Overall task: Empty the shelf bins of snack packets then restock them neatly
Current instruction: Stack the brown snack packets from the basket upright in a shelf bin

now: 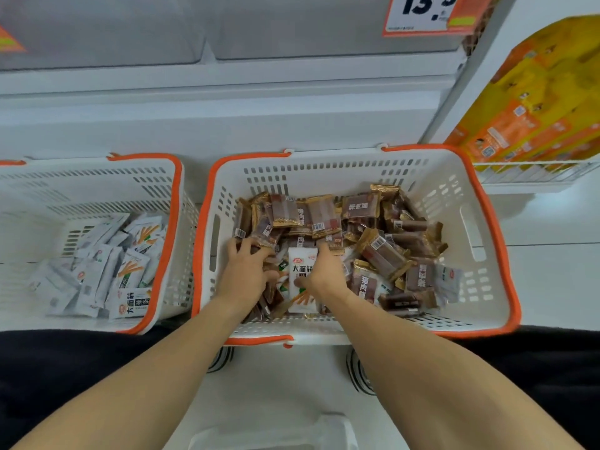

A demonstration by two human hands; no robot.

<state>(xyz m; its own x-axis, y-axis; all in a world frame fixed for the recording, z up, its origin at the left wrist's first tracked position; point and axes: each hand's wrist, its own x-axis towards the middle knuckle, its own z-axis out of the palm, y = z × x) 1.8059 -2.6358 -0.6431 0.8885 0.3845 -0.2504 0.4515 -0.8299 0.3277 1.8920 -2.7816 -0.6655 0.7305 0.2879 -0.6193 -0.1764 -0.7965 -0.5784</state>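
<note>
While both hands dig | white packet [300,280] upright | brown packets [357,228] jumbled

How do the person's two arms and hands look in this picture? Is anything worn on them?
Both arms are bare from the lower edge of the picture to the fingertips: no sleeves, gloves, watch or bracelet are visible. The left hand and the right hand show no rings that I can see, though some fingers are hidden among the packets. No markings are visible on either forearm.

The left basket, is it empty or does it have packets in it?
Not empty: the left basket holds white snack packets heaped across its floor.
</note>
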